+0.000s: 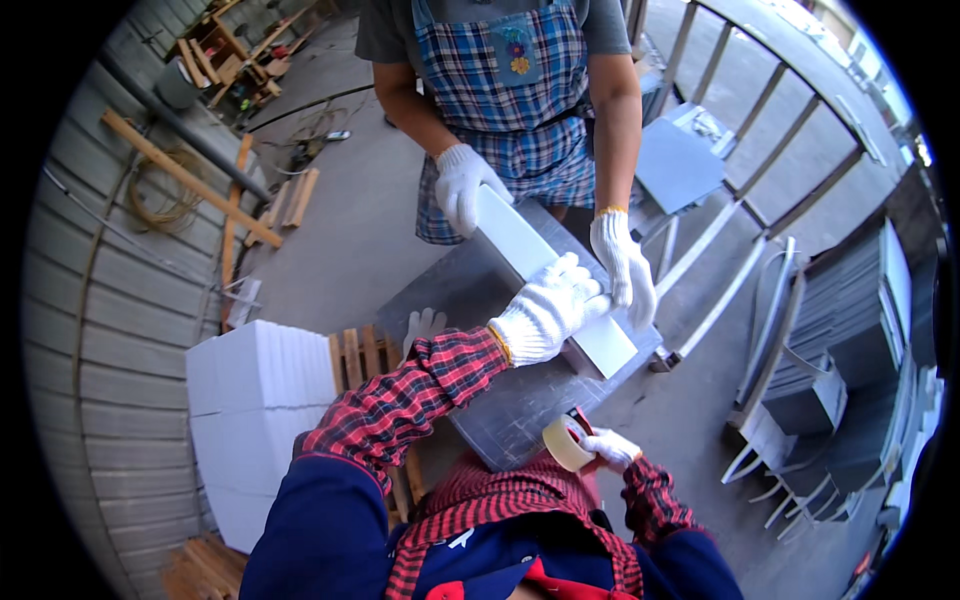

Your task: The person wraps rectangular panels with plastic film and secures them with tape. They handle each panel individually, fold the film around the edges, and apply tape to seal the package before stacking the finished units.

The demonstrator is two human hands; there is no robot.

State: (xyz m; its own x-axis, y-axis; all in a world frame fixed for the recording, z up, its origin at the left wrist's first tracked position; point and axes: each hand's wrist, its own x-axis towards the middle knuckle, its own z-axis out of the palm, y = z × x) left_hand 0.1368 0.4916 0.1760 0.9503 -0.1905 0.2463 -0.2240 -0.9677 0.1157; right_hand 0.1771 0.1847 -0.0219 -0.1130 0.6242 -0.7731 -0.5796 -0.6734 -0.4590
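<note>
White box [518, 240] | under left hand [545, 312], fingers outstretched | right hand [613, 450] gripping tape dispenser [567, 444]

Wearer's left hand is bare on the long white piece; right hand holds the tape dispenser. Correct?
Not bare: in the head view the left hand on the long white piece wears a white glove. The right hand does hold the tape dispenser.
</note>
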